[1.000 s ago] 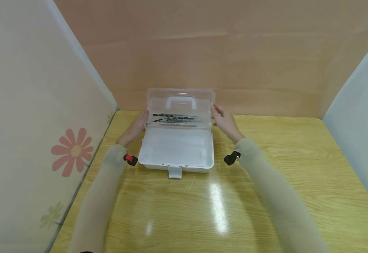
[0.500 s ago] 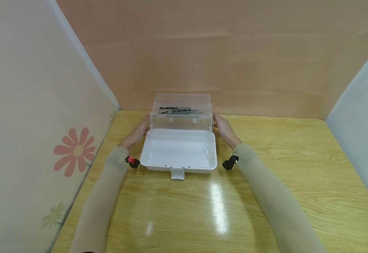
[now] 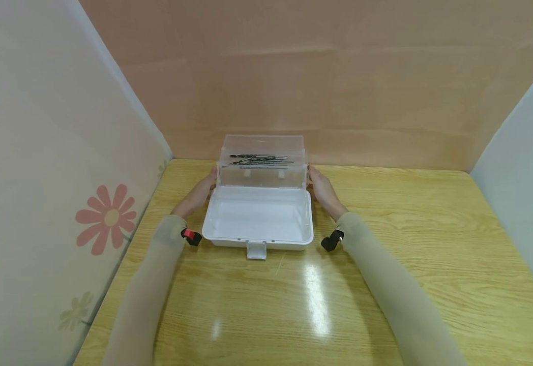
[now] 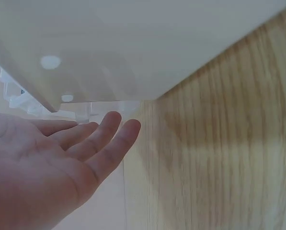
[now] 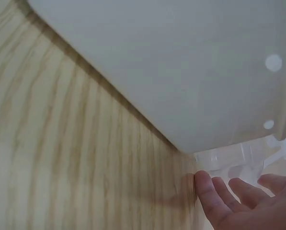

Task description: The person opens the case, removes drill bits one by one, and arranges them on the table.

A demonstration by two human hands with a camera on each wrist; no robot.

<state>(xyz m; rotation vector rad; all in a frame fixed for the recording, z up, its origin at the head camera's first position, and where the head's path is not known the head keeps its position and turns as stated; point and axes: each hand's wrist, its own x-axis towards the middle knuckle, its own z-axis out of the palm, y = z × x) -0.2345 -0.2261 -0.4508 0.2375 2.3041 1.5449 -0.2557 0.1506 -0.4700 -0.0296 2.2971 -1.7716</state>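
Observation:
A white plastic toolbox [image 3: 257, 216] stands on the table with its lid [image 3: 264, 143] swung back. Behind the bare base, a clear raised tray [image 3: 289, 158] bears several metal drill bits [image 3: 261, 160]. Beside the rear left corner is my left hand [image 3: 199, 194], its fingers fairly straight; in the left wrist view the fingertips [image 4: 128, 125] reach past the box's corner. My right hand [image 3: 325, 194] mirrors it at the rear right corner, fingers loosely extended in the right wrist view. Whether either hand touches the lid or tray is hard to tell.
The wooden table [image 3: 408, 229] spreads out mostly to the right of the box and in front. A tan backdrop [image 3: 362, 91] rises at its rear edge. A pale flowered panel [image 3: 65, 127] borders the left side. The box's latch [image 3: 256, 250] hangs down in front.
The lid and the tray with the drill bits have swung further back and down. Both hands followed them slightly, then stayed nearly still over the last half second.

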